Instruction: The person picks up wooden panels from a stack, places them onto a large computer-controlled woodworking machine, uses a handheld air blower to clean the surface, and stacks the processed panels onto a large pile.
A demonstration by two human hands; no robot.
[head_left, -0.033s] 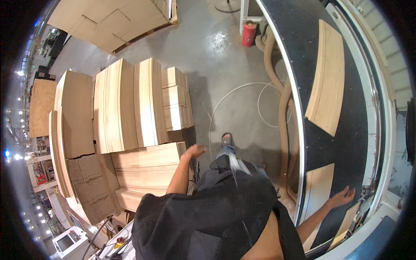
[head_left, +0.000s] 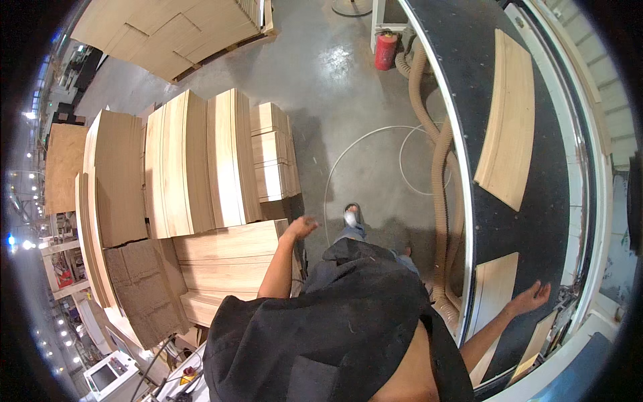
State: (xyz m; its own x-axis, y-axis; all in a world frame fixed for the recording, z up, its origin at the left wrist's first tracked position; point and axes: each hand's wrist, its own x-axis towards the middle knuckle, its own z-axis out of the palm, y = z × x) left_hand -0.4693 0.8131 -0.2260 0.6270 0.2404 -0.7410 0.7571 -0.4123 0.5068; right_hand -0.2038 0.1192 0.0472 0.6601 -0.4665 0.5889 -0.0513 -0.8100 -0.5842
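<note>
stacked panels [head_left: 177,164]: left | boards [head_left: 507,120]: on worktable [head_left: 550,181], right | hose [head_left: 439,201]: between

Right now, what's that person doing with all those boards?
The person stands between tall stacks of boards and a black-topped work surface, and both hands look empty. The left hand hangs by the end of a low stack of pale wood-toned boards. The right hand reaches over the black top, where a few separate boards lie. I can't tell whether it touches anything.
</note>
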